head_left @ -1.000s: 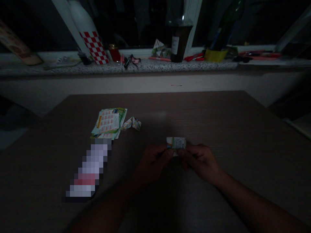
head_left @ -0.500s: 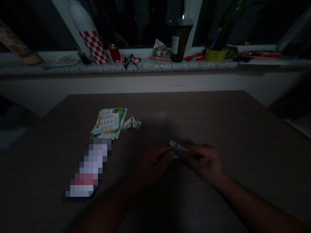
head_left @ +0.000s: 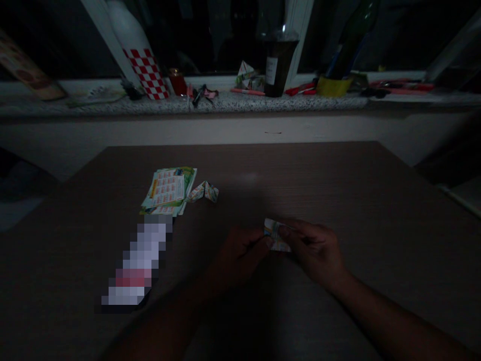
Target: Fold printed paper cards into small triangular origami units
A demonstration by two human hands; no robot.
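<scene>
Between my two hands is a small folded piece of printed paper, white with coloured print. My left hand pinches its left edge between thumb and fingers. From the other side my right hand holds it, thumb on top and fingers behind. To the left on the table lies a stack of printed paper slips, green and white with orange print. A folded paper piece of the same print touches or nearly touches the stack's right side.
A pixelated, blurred-out long object lies left of my hands on the brown table. On the granite windowsill stand a red-checked white bottle, a dark-filled plastic cup, a green bottle and a yellow roll.
My right thumb has shifted up and back across the paper, and more of its printed face shows. My left hand has barely moved.
</scene>
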